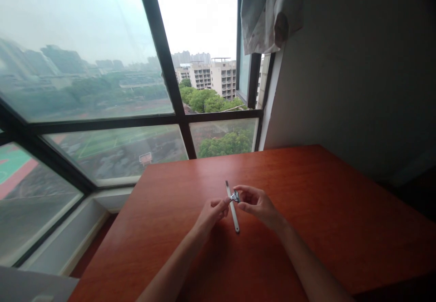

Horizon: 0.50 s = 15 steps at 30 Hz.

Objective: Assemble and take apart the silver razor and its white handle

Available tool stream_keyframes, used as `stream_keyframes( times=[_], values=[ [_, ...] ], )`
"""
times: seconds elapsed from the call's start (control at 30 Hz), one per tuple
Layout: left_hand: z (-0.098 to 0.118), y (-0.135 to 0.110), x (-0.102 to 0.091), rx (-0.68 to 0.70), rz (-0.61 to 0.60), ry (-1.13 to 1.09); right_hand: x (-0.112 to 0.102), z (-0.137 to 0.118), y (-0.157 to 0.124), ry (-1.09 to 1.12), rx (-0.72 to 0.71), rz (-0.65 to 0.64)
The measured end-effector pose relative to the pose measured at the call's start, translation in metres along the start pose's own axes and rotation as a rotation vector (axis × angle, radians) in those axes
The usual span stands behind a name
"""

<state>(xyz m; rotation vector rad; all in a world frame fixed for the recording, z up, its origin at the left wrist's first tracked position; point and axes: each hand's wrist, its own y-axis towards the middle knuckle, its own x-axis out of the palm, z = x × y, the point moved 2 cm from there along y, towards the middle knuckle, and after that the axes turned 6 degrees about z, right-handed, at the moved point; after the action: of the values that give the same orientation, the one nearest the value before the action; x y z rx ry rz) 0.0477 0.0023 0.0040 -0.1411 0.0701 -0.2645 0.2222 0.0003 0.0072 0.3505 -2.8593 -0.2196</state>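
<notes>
Metal pc [235,196] above tbl [306,193], overlapping pale stick [235,220] in view: L hand [215,210] pinches narrow end, R hand [256,204] half-curled, thumb + index gripping wide end (tips only). Prob best: L steady, R light.

Daylight enters through the window glass [85,25], with the sky [197,11] in the open section overexposed to white; the right-hand wall [354,79] falls into deep shadow. The wooden tabletop [184,179] shows diffuse glare toward the window and soft shadow between the forearms [179,263]. Wide-angle distortion slants the window frame [163,61]; the glinting metal piece [234,196] lacks fine detail.
</notes>
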Motion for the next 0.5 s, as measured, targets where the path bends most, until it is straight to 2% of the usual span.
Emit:
stream_keyframes(
  times=[0.5],
  values=[
    [0.0005,0.0013,0.0003,-0.039,-0.027,0.016,-0.0018,-0.0016,-0.0014,-0.013,-0.004,-0.034]
  ],
)
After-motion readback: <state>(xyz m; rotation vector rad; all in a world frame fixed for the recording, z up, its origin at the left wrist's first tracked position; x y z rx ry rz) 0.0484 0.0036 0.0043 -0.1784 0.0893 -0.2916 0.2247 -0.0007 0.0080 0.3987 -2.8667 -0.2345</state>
